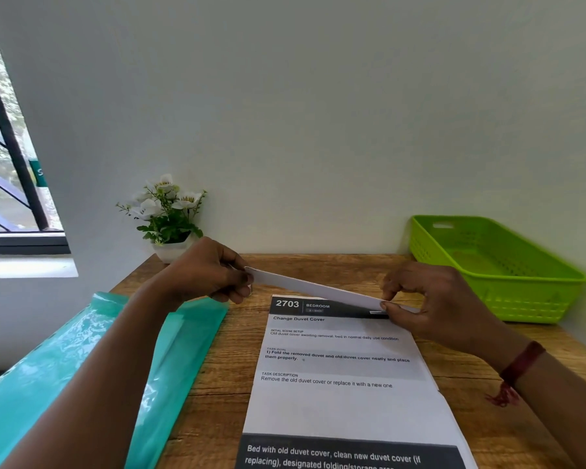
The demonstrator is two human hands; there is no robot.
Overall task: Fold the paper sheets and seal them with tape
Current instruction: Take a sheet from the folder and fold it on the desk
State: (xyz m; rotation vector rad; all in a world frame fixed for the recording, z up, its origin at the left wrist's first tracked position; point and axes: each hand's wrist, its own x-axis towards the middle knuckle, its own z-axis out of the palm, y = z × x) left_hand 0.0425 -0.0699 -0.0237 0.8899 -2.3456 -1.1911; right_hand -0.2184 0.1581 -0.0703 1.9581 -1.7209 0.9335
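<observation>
Folded paper strip (pixel 318 290) held above the counter (pixel 508 411), the left hand (pixel 203 275) pinching one end and the right hand (pixel 430 302) the other, probably to keep the fold taut. Printed sheets (pixel 339 397) wait flat beneath; a green basket (pixel 494 265) stands near.
</observation>
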